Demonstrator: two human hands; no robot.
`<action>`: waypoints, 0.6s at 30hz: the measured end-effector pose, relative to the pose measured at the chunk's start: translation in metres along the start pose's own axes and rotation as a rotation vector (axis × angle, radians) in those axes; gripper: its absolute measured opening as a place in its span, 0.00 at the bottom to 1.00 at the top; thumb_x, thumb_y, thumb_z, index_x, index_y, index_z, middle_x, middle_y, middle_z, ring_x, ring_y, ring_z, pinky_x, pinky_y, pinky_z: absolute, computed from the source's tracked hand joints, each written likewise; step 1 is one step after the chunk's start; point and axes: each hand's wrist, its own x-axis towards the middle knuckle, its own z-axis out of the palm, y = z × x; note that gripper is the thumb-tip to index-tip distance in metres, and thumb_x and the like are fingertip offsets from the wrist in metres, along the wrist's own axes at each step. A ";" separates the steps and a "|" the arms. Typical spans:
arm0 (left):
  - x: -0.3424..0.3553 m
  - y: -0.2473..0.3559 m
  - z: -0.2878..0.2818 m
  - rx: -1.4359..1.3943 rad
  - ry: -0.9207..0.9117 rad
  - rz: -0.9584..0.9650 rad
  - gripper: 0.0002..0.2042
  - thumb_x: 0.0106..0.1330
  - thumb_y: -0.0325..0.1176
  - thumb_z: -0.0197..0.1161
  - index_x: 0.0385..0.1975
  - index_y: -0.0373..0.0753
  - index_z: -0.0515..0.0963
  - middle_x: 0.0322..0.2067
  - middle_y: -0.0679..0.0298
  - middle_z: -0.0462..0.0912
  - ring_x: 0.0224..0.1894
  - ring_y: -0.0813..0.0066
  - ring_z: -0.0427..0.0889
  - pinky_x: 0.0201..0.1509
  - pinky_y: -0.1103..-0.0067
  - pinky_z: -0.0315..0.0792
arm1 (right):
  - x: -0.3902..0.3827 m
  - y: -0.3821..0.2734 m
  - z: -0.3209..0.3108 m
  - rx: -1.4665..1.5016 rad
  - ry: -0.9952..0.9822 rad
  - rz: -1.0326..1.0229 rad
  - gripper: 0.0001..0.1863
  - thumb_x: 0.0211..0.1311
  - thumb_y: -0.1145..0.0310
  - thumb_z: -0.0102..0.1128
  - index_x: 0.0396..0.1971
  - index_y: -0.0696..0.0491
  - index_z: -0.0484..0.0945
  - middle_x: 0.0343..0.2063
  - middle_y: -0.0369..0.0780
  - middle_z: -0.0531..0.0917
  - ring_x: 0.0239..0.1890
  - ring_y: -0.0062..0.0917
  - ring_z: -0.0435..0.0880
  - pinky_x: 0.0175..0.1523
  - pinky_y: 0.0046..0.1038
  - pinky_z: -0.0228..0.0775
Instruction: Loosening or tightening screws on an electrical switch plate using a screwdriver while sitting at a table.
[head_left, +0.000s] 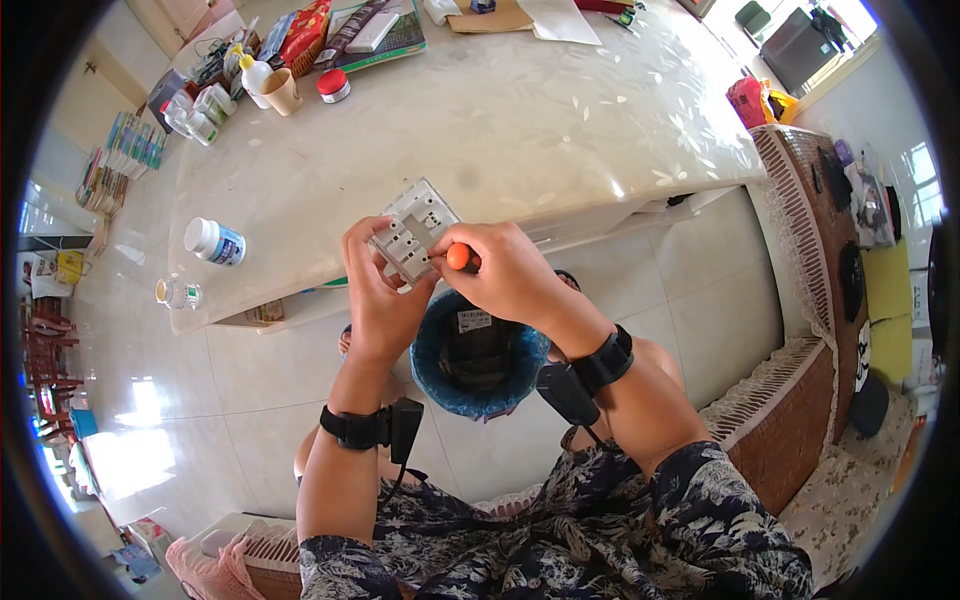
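My left hand (376, 290) grips a white electrical panel (426, 206), which looks like a wall socket, by its near left edge. The panel is tilted above the table's front edge, with slots, holes and a greyish middle part showing. In my right hand (508, 268) is a screwdriver with an orange-ended dark handle (462, 257). My right fingers are closed around it and rest against the panel's right side. The screwdriver's tip is hidden behind my fingers. Below both hands stands a waste bin with a blue liner (428, 375), holding something dark.
On the table (560, 130), a white jar with a blue label (215, 241) and a small clear jar (178, 293) stand left. Farther back are a red-lidded jar (333, 86), a paper cup (282, 92) and a pump bottle (254, 78). A brown woven bench (790, 410) is right.
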 end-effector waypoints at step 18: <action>-0.001 -0.003 -0.001 0.062 -0.013 0.032 0.34 0.50 0.13 0.66 0.57 0.38 0.59 0.56 0.61 0.57 0.55 0.64 0.75 0.49 0.74 0.81 | 0.001 0.000 0.000 -0.108 0.020 -0.019 0.08 0.47 0.71 0.66 0.28 0.54 0.78 0.23 0.41 0.83 0.27 0.40 0.82 0.32 0.35 0.72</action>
